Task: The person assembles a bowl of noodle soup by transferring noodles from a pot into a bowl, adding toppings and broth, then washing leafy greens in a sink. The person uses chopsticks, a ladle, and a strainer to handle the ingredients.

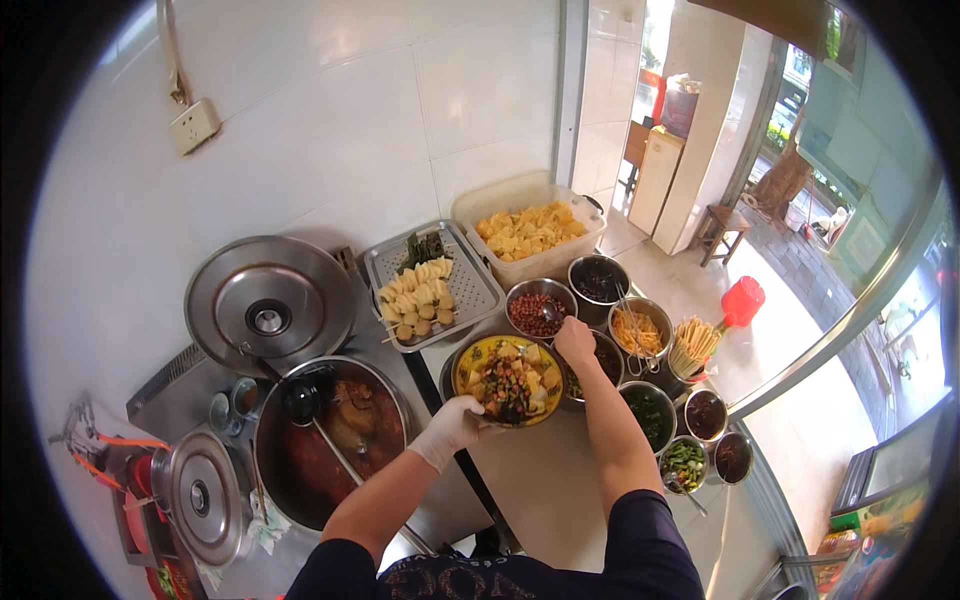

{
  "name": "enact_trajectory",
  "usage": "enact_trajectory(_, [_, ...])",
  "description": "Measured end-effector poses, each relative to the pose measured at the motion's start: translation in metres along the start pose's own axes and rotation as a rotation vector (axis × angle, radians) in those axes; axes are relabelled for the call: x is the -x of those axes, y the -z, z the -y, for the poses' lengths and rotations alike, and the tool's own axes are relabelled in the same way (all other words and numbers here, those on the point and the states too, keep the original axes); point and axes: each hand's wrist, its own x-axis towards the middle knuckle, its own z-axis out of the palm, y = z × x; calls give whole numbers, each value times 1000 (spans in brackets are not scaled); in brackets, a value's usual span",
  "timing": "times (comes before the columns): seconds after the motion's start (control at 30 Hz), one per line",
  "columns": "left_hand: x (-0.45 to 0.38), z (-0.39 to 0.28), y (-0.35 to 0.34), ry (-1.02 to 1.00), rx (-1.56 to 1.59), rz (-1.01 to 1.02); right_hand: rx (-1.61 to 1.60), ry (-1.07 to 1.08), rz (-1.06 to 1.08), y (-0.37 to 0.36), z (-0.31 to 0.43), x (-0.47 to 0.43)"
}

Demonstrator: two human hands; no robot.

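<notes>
My left hand (pixel 454 429), in a thin white glove, grips the near left rim of a yellow patterned bowl (pixel 463 358). Pieces of yellow food, peanuts and chopped dark toppings fill it. My bare right hand (pixel 576 341) is closed on the handle of a metal spoon (pixel 551 310), whose bowl rests over peanuts (pixel 531 312) in a round steel container. The handle is mostly hidden by the fingers. Right of the peanuts are steel containers of dark food (pixel 598 279) and of orange shreds (pixel 637 330) with metal tongs (pixel 628 319). Another container lies partly under my right forearm.
At left stands a large pot of red broth (pixel 330 450) with a long-handled ladle (pixel 337 450). Behind are a steel lid (pixel 268 304), a perforated tray (pixel 476 289) with skewers, and a plastic tub (pixel 525 266) of yellow crisps. Chopsticks (pixel 694 345) and several small containers stand at right.
</notes>
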Motion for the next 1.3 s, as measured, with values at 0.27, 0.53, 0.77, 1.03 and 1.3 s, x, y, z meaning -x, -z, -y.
enact_trajectory(0.27, [21, -2, 18, 0, -3, -67, -1010, -578, 174, -9, -6, -27])
enact_trajectory(0.53, [8, -7, 11, -49, 3, -28, -1320, -396, 242, 39, -24, 22])
enact_trajectory(0.77, [-6, -7, -9, -41, 5, -7, -1004, -2, 112, 77, -23, 153])
enact_trajectory(1.03, [-7, 9, -23, -24, 33, 54, -520, 101, -574, 73, -72, 237])
enact_trajectory(1.3, [25, 53, -7, 92, -93, -11, 119, -246, -167, 88, -140, 264])
